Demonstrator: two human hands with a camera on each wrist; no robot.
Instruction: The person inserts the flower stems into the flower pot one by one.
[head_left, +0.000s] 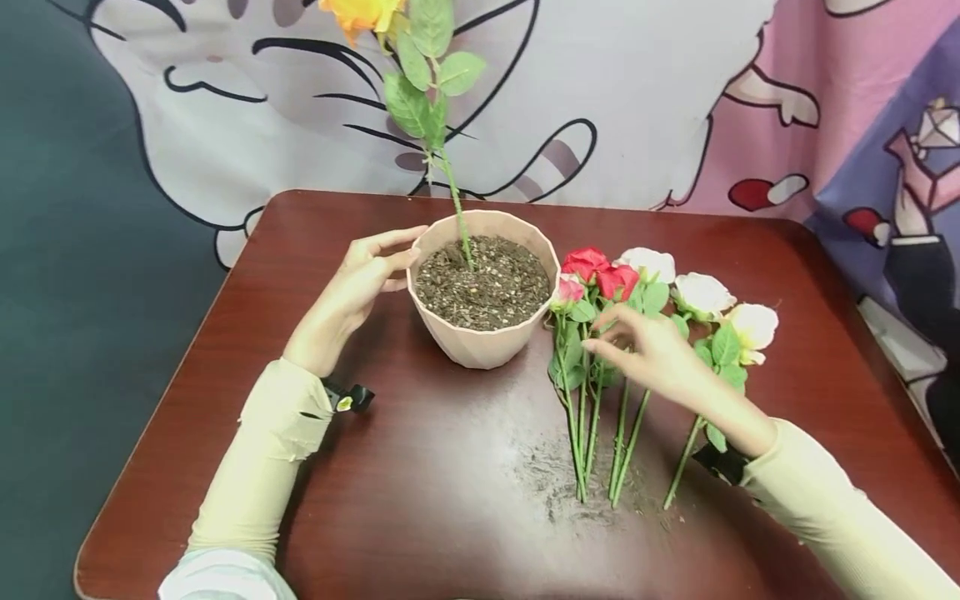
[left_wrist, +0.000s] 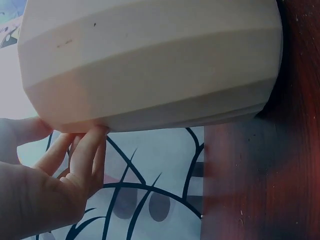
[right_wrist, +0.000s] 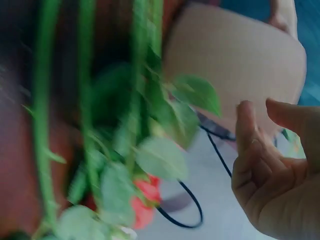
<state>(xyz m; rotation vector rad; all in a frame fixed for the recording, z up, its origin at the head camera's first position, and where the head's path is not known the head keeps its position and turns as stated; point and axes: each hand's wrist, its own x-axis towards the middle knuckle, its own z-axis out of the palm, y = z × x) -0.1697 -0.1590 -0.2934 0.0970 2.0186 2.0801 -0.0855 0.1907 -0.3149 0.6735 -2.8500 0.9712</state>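
A faceted, pale pink flowerpot (head_left: 480, 346) filled with soil (head_left: 487, 292) stands near the back of the table. One yellow rose stands in it, its stem (head_left: 454, 192) in the soil and its bloom (head_left: 363, 15) cut by the top edge. At the pot's left side, my left hand (head_left: 360, 279) rests thumb and fingertips against the outside near the rim; the left wrist view shows these fingers (left_wrist: 87, 155) against the wall. Over the stems and leaves of the flowers lying right of the pot hovers my right hand (head_left: 652, 350), thumb and forefinger apart, nothing between them.
Several cut flowers lie side by side, among them red roses (head_left: 585, 263), a pink bloom (head_left: 568, 292), white roses (head_left: 703, 296) and a cream one (head_left: 752, 327). Soil crumbs (head_left: 555, 492) dot the table (head_left: 420, 500). Behind hangs a cartoon-printed cloth (head_left: 637, 83).
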